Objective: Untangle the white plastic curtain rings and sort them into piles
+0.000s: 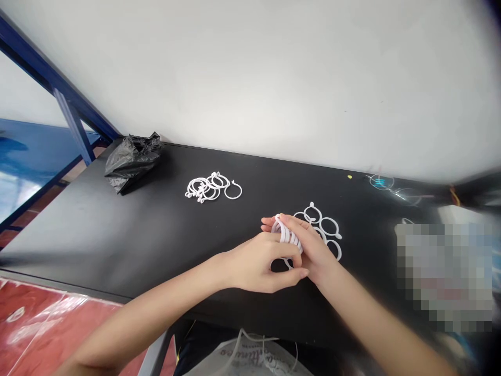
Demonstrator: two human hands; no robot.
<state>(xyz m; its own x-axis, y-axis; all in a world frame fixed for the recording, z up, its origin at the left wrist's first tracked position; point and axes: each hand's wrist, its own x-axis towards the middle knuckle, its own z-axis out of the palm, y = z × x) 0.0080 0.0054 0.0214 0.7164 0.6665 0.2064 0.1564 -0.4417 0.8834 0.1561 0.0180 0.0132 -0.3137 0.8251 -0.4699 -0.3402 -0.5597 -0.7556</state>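
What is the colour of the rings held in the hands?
The rings are white, seen in the head view.

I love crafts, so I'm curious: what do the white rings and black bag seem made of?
White rings: probably smooth plastic, judging by their even colour; coated metal is possible.
Black bag: likely thin, glossy plastic film, given its shiny creases.

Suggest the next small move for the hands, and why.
I'd probably hold the stack of rings in the right hand and free the left hand to fetch one of the loose rings: the right thumb lies against the stack, the left index finger curls at its near side, and those loose rings lie close beside the right hand.
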